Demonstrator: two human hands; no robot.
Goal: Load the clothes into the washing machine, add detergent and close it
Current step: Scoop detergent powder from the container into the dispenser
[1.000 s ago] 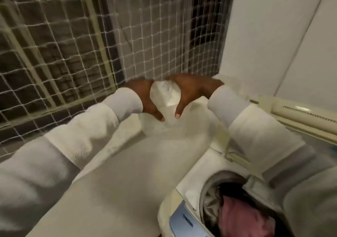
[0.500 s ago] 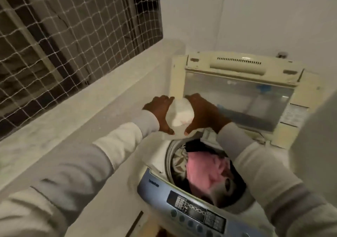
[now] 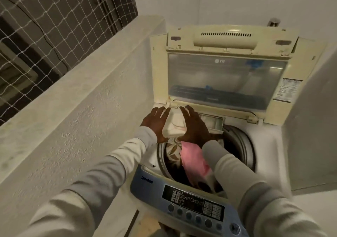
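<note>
The step in hand looked like the detergent one. The clothes were already in the steel drum (image 3: 243, 145) of the cream top-loading washing machine (image 3: 269, 145): a pink garment (image 3: 193, 159) lay on top toward the front of the opening, with a brown-and-cream patterned cloth (image 3: 173, 152) beside it at the drum's left edge.

A small white soft-sided packet (image 3: 174, 127), presumably the detergent, was held over the back left corner of the machine's top, just above the rear rim of the drum. The left hand (image 3: 156, 124) and the right hand (image 3: 194, 128) carried it between them, one palm against each side. Both hands had their fingers straight and spread rather than wrapped round it, and the two hands did not touch each other. Whether the packet was open could not be told.

Just to the right of the packet, along the back edge of the top, a pale plastic dispenser tray (image 3: 212, 123) stood pulled out. The cream lid with its clear window (image 3: 226, 76) stood raised behind it. The blue control panel (image 3: 151, 184) ran along the front edge. A rough plastered ledge (image 3: 82, 83) flanked the machine on the left, with white netting (image 3: 54, 18) above it.

The next move probably called for shifting the packet right, over the tray, tipping it to pour there or straight onto the clothes. After that the packet had to go aside so a hand was free to bring the lid down.
</note>
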